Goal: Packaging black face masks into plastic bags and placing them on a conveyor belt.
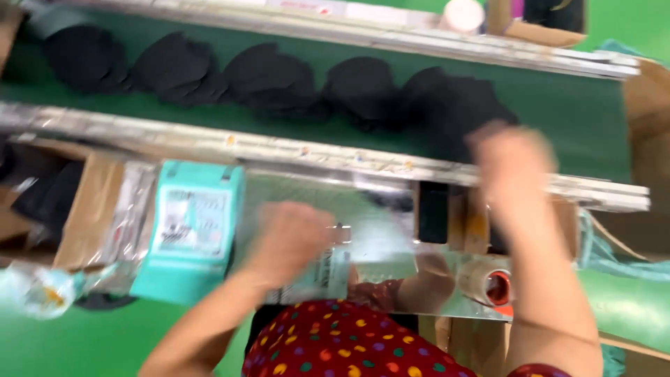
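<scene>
Black, rounded fabric pieces (363,87) lie in a row on the green conveyor belt (579,119), overlapping at their edges; I count about five, though blur makes the count uncertain. The row's long axis runs left to right along the belt, between two pale metal side rails (209,139). The right hand (509,164) reaches over the near rail and is at the rightmost piece, so it is the nearer hand by far; motion blur hides whether its fingers are spread or gripping the fabric. The left hand (289,241) is well apart from the row, on the near side of the rail, over a shiny metal worktop (391,230). Its fingers look curled downward, but I cannot tell whether they grip anything. Just left of that hand sits one teal box-shaped device with a pale label (190,227). One roll of brownish tape (485,283) rests near the right forearm. A brown cardboard box (87,209) sits further left.
</scene>
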